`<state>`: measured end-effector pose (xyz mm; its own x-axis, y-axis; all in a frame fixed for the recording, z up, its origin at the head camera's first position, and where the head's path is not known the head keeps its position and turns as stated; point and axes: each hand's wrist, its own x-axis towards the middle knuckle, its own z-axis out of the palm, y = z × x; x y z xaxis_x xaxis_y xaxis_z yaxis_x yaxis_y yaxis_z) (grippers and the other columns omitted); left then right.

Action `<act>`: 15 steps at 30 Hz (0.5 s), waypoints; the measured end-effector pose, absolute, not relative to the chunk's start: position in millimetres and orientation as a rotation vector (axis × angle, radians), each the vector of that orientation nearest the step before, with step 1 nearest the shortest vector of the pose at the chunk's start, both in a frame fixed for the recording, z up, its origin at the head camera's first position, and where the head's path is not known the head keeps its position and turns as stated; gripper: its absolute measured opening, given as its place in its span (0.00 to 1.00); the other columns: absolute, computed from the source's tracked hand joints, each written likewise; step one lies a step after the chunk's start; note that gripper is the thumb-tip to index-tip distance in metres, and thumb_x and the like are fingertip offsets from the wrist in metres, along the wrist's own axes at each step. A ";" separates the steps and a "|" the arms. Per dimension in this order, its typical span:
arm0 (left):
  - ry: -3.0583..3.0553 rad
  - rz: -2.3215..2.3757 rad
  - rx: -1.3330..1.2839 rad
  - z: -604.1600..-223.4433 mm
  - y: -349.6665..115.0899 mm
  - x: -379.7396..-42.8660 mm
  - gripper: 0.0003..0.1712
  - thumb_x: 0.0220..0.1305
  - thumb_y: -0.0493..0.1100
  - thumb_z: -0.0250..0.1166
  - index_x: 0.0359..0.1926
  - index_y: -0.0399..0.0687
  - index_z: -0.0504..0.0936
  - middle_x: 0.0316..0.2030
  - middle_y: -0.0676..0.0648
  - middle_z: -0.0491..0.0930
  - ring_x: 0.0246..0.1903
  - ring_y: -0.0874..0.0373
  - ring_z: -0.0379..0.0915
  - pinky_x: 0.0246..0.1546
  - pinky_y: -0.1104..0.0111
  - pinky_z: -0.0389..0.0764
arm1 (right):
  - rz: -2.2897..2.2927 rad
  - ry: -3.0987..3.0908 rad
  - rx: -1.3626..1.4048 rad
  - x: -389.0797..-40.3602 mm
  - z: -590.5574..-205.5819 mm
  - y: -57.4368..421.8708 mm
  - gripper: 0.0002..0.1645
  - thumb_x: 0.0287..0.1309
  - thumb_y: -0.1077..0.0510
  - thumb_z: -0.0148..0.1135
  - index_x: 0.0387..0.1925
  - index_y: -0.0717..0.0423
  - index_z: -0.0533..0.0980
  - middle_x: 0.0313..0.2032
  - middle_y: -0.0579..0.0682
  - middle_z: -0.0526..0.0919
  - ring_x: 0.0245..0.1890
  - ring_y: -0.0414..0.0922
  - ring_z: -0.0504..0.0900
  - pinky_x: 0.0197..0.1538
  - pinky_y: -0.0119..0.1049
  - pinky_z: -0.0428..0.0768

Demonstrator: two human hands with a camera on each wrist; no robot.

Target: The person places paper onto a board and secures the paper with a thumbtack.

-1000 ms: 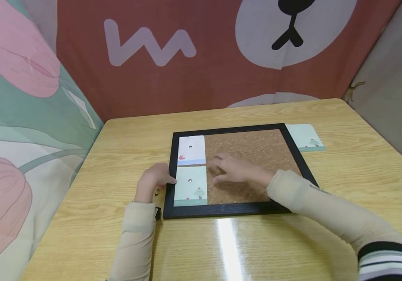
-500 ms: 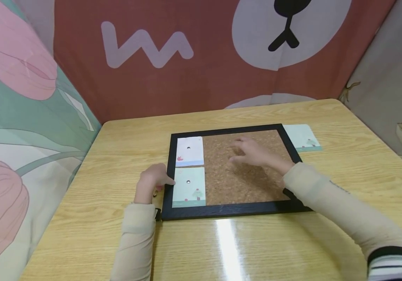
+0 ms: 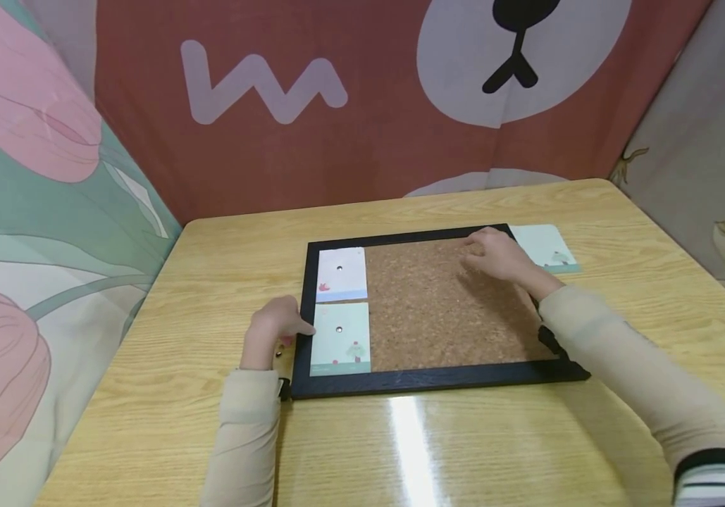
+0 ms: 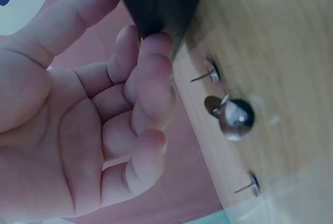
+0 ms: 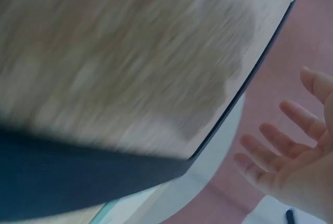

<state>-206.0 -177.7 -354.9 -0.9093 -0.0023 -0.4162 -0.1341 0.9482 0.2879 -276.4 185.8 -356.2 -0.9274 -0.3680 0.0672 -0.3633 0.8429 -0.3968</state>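
A black-framed cork board lies on the wooden table. My left hand grips its left edge, thumb on the frame and fingers curled at the side, as the left wrist view shows. Over the upper right of the cork hovers my right hand, fingers loosely spread and nothing in them; in the right wrist view that hand is relaxed. Two notepaper cards, a white one above a pale green one, sit along the board's left side, each with a silver thumbtack in it.
Another pale green card lies on the table at the board's upper right corner, partly under or behind it. Several loose thumbtacks, some points showing, lie on the table beside my left hand. A printed curtain hangs behind the table.
My right hand has moved right and away from me, from beside the two cards to the board's upper right corner. The left hand has kept its hold on the frame.
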 end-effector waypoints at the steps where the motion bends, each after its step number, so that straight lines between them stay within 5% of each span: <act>1: 2.682 0.438 -0.099 -355.0 -177.7 -205.8 0.16 0.51 0.46 0.67 0.27 0.36 0.74 0.15 0.44 0.73 0.14 0.56 0.67 0.18 0.69 0.64 | -0.650 3.009 -0.555 -278.6 -356.2 191.7 0.23 0.60 0.56 0.53 0.51 0.69 0.69 0.49 0.68 0.70 0.46 0.59 0.70 0.44 0.53 0.69; 6: 2.682 0.441 -0.113 -355.5 -177.6 -205.7 0.16 0.50 0.46 0.67 0.25 0.37 0.75 0.14 0.45 0.72 0.15 0.56 0.67 0.18 0.69 0.63 | -0.672 3.079 -0.335 -289.9 -359.4 223.3 0.22 0.60 0.56 0.50 0.50 0.70 0.70 0.47 0.70 0.72 0.28 0.56 0.75 0.28 0.47 0.71; 15: 2.696 0.437 -0.081 -356.0 -178.8 -206.1 0.16 0.50 0.46 0.67 0.24 0.37 0.75 0.14 0.45 0.72 0.14 0.56 0.67 0.19 0.70 0.63 | -0.549 3.113 -0.005 -298.9 -362.0 267.2 0.26 0.59 0.52 0.50 0.48 0.72 0.68 0.47 0.71 0.69 0.43 0.64 0.70 0.36 0.53 0.71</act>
